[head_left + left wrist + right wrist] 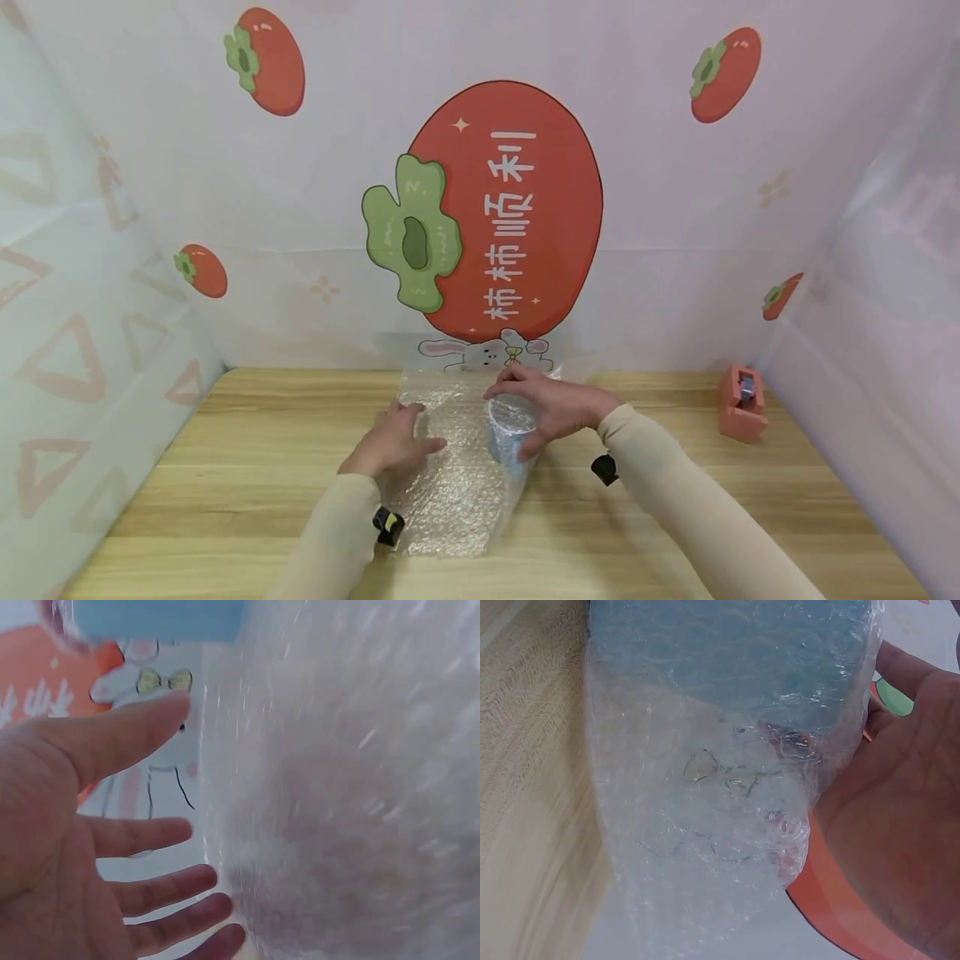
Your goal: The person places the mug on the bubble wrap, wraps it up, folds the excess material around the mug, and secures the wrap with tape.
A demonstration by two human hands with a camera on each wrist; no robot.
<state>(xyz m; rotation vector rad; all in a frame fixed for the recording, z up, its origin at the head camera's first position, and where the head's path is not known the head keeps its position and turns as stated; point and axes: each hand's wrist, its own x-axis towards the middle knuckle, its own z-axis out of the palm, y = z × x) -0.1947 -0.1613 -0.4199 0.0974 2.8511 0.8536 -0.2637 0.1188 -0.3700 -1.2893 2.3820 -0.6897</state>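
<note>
A sheet of clear bubble wrap lies on the table, with a blue cup-like cylinder with a pale rim standing on its right part. Wrap is drawn up over the cylinder's right side and top. My right hand grips the cylinder through this wrap, thumb on the near side, fingers at the far side. In the right wrist view, the blue shows through the bubble wrap. My left hand is at the sheet's left edge, holding nothing; in the left wrist view its fingers are spread and fairly straight.
An orange-red tape dispenser stands at the right rear of the wooden table. Behind it rises a backdrop with printed persimmons and a rabbit; similar sheets close off both sides.
</note>
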